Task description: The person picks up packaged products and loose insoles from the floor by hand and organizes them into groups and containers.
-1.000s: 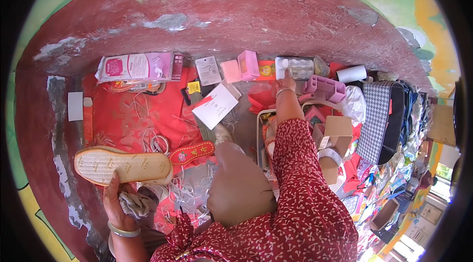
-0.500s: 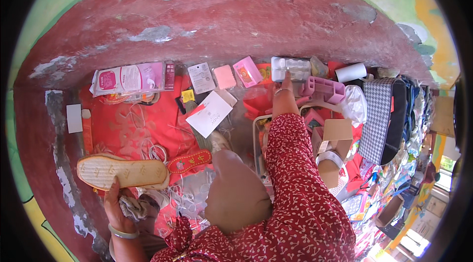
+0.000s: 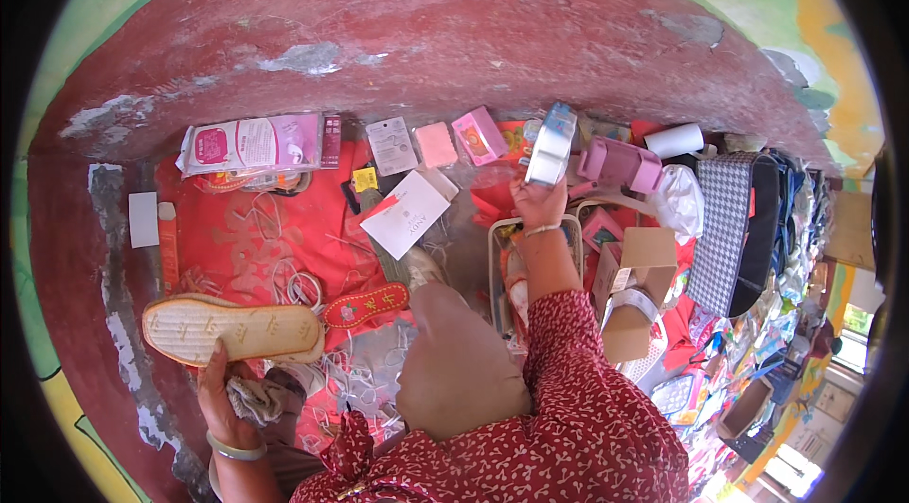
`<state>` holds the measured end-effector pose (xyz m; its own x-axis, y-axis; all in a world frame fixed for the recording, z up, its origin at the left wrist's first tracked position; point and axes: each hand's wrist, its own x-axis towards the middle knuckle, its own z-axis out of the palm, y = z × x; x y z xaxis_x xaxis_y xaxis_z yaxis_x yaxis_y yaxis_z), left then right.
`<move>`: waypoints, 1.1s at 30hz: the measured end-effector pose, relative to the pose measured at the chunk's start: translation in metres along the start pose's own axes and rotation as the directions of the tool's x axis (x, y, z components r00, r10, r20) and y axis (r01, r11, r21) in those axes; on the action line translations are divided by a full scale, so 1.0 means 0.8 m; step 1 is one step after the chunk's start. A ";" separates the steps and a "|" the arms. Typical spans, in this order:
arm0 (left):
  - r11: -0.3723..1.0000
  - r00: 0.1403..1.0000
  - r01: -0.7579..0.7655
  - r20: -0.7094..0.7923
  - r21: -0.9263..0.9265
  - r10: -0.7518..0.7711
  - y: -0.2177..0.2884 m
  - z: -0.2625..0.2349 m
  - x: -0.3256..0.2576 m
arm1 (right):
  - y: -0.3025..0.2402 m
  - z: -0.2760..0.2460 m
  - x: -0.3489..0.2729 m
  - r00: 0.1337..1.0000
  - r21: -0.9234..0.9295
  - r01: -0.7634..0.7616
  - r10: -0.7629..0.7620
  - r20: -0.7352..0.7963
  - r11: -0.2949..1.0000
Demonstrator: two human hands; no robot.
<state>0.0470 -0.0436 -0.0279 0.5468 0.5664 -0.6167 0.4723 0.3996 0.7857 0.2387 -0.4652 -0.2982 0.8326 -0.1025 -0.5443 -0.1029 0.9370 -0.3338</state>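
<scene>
My left hand (image 3: 223, 408) grips a cream insole (image 3: 232, 330), its thumb lying on the near edge. A wad of grey cloth (image 3: 258, 399) is against the palm of that hand. My right hand (image 3: 542, 204) is closed on the near end of a clear plastic pack (image 3: 552, 145) with a blue end. The pack is tilted up; its contents are not clear. A red embroidered insole (image 3: 366, 306) lies just right of the cream one. Left of the raised pack stands a pink box (image 3: 480, 136). On its right is a pink plastic holder (image 3: 620, 165).
Red cloth (image 3: 275, 238) and loose white strings lie ahead. A white card (image 3: 405, 215), packaged items and a carded pack (image 3: 391, 145) line the wall. Right of my arm are an open cardboard box (image 3: 648, 250), a white roll (image 3: 674, 140) and a houndstooth bag (image 3: 727, 229).
My right hand has picked the clear plastic pack up from beside the wall, drawn it nearer and tipped it upright. My left hand has barely moved, with the cream insole still in it.
</scene>
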 end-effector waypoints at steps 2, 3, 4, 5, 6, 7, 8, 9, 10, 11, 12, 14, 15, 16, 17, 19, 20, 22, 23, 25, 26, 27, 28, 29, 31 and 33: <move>1.000 1.000 -0.006 0.008 -0.001 0.006 -0.001 -0.005 -0.002 | 0.013 0.019 -0.030 0.985 0.018 -0.099 0.096 0.143 0.995; 1.000 1.000 -0.013 -0.021 -0.014 0.013 -0.001 -0.005 -0.002 | 0.020 0.026 -0.041 0.973 0.044 -0.145 0.134 0.189 0.988; 0.999 0.998 -0.021 -0.052 -0.027 0.020 -0.001 -0.003 -0.004 | 0.026 0.032 -0.049 0.956 0.068 -0.193 0.172 0.236 0.979; 0.999 0.996 -0.029 -0.084 -0.041 0.026 -0.001 -0.002 -0.005 | 0.030 0.036 -0.054 0.936 0.088 -0.243 0.209 0.283 0.966; 0.999 0.996 -0.036 -0.079 -0.030 0.034 -0.001 -0.002 -0.006 | 0.034 0.037 -0.055 0.903 0.057 -0.300 0.264 0.339 0.952; 0.999 0.996 -0.044 -0.074 -0.019 0.042 0.000 -0.003 -0.007 | 0.036 0.041 -0.055 0.866 0.039 -0.339 0.296 0.403 0.940; 0.999 0.996 -0.051 -0.071 -0.009 0.050 0.001 -0.005 -0.008 | 0.040 0.045 -0.055 0.823 0.017 -0.378 0.328 0.464 0.926; 0.999 0.996 -0.050 -0.076 -0.009 0.049 0.001 -0.007 -0.008 | 0.045 0.053 -0.057 0.774 -0.006 -0.418 0.359 0.521 0.908; 0.999 0.996 -0.049 -0.081 -0.009 0.048 0.000 -0.010 -0.008 | 0.048 0.059 -0.060 0.818 0.006 -0.412 0.367 0.443 0.911; 0.999 0.995 -0.048 -0.086 -0.009 0.047 0.000 -0.013 -0.008 | 0.052 0.060 -0.060 0.802 -0.008 -0.416 0.371 0.468 0.909; 0.999 0.996 -0.049 -0.077 -0.008 0.048 0.000 -0.016 -0.008 | 0.054 0.060 -0.060 0.785 -0.023 -0.418 0.374 0.493 0.908; 0.999 0.997 -0.051 -0.054 -0.002 0.051 0.001 -0.019 -0.007 | 0.059 0.061 -0.059 0.810 -0.044 -0.392 0.367 0.457 0.919; 0.999 0.998 -0.043 -0.048 -0.006 0.043 0.001 -0.020 -0.007 | 0.063 0.059 -0.059 0.850 -0.049 -0.361 0.350 0.393 0.931; 0.999 0.999 -0.035 -0.041 -0.008 0.035 0.002 -0.021 -0.007 | 0.067 0.057 -0.058 0.887 -0.056 -0.328 0.328 0.326 0.943; 1.000 0.999 -0.027 -0.033 -0.009 0.027 0.002 -0.021 -0.007 | 0.074 0.046 -0.050 0.876 -0.111 -0.344 0.362 0.318 0.932; 0.998 0.998 -0.057 -0.032 0.020 0.057 -0.007 -0.035 -0.002 | 0.103 0.082 -0.068 0.965 -0.251 -0.240 0.259 0.046 0.938; 0.997 0.997 -0.070 -0.017 0.033 0.070 -0.010 -0.038 0.001 | 0.116 0.061 -0.048 0.960 -0.372 -0.263 0.279 -0.010 0.890; 0.998 0.997 -0.066 -0.035 0.007 0.066 -0.013 -0.038 0.003 | 0.144 0.006 -0.010 0.942 -0.553 -0.335 0.293 -0.166 0.763; 0.998 0.996 -0.069 -0.058 -0.009 0.068 -0.015 -0.038 0.002 | 0.158 0.001 -0.004 0.941 -0.602 -0.333 0.293 -0.167 0.725; 0.998 0.997 -0.063 -0.038 -0.001 0.063 -0.009 -0.031 -0.005 | 0.163 0.022 -0.024 0.943 -0.606 -0.281 0.332 -0.030 0.744; 0.998 0.997 -0.060 -0.037 0.003 0.060 -0.009 -0.030 -0.006 | 0.168 0.001 -0.010 0.979 -0.743 -0.038 0.175 0.107 0.668; 0.998 0.998 -0.054 -0.021 0.011 0.054 -0.007 -0.028 -0.008 | 0.170 -0.040 0.016 0.964 -0.818 0.210 0.024 0.263 0.535; 0.998 0.998 -0.057 -0.010 0.012 0.057 -0.005 -0.021 -0.006 | 0.152 -0.093 0.064 0.937 -0.863 0.334 -0.034 0.348 0.380; 0.999 0.999 -0.047 0.024 0.008 0.046 -0.004 -0.010 0.002 | 0.117 -0.149 0.105 0.900 -0.881 0.435 -0.110 0.422 0.186; 1.000 0.998 -0.031 0.046 -0.001 0.031 -0.007 -0.004 0.012 | 0.028 -0.182 0.132 0.913 -0.879 0.290 -0.165 0.373 -0.379; 0.998 0.997 -0.060 -0.049 0.001 0.060 -0.008 -0.014 -0.004 | 0.029 -0.081 0.111 0.940 -0.652 -0.051 -0.256 0.224 -0.756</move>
<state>0.0343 -0.0396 -0.0304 0.5394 0.6239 -0.5656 0.4398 0.3641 0.8210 0.2748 -0.4742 -0.4040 0.9312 -0.2614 -0.2541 -0.3192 -0.9214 -0.2218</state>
